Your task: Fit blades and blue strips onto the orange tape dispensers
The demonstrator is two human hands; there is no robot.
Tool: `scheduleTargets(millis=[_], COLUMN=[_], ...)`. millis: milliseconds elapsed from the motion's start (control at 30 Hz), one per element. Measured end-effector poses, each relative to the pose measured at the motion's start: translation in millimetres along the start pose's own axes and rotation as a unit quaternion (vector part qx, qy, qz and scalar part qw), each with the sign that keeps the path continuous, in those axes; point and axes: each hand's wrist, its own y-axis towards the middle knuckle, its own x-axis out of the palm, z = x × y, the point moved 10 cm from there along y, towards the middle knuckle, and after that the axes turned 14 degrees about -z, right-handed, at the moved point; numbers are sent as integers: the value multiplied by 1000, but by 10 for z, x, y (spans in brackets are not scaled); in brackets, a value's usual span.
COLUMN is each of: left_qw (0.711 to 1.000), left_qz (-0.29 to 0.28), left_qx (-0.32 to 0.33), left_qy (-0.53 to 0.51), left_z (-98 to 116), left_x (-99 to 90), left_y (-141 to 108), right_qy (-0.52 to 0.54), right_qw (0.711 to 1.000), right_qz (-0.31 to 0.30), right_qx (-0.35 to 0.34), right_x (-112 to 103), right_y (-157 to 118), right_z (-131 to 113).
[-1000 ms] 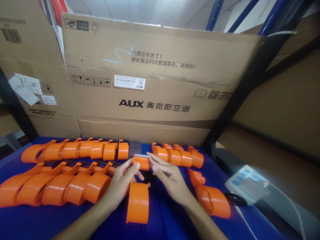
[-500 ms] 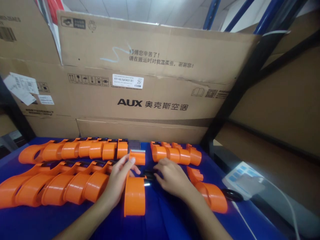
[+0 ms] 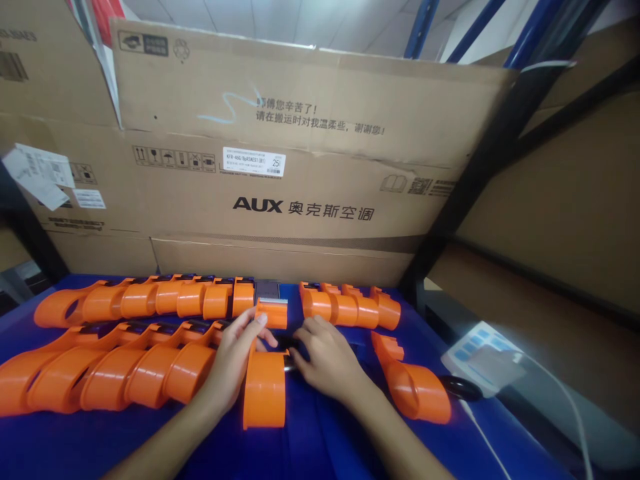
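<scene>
An orange plastic tape dispenser [image 3: 265, 390] with a serrated edge along its top is in front of me, its round hub facing down. My left hand [image 3: 233, 357] grips it from the left, thumb on the upper orange part. My right hand [image 3: 327, 357] is closed at the dispenser's right side, fingers curled on a black part [image 3: 287, 343] that sits against its neck. A short shiny pin shows below that part, partly behind the fingers. How far the black part goes in is hidden by my hands.
Rows of orange dispensers [image 3: 143, 377] lie left on the blue surface [image 3: 320, 447], with several more [image 3: 363, 310] at the back right. One dispenser [image 3: 423, 393] lies near a black oval object [image 3: 463, 388]. A white box with a cable [image 3: 483, 360] stands right; a cardboard wall [image 3: 280, 247] closes the back.
My right hand has moved left, bringing the black part closer to the dispenser and covering more of the shiny pin. My left hand keeps its hold. The view has shifted slightly.
</scene>
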Motion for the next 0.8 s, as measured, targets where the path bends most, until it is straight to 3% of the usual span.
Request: scheduleTargets(millis=[200,433,800], left_qw=[1000,998,994], left_qz=[-5,-48,-103], left_qx=[-6,-3,-7], left_qy=[-8,34,43], left_z=[-60,-91,-110], left_x=[-1,94,198], left_y=[15,17,25], right_qy=[125,300,302], right_qw=[985,913,916], right_qz=[114,274,255], right_qx=[23,36,-71], right_x=[-300,-550,-617], right_y=[-111,-356,-326], right_z=[263,486,172])
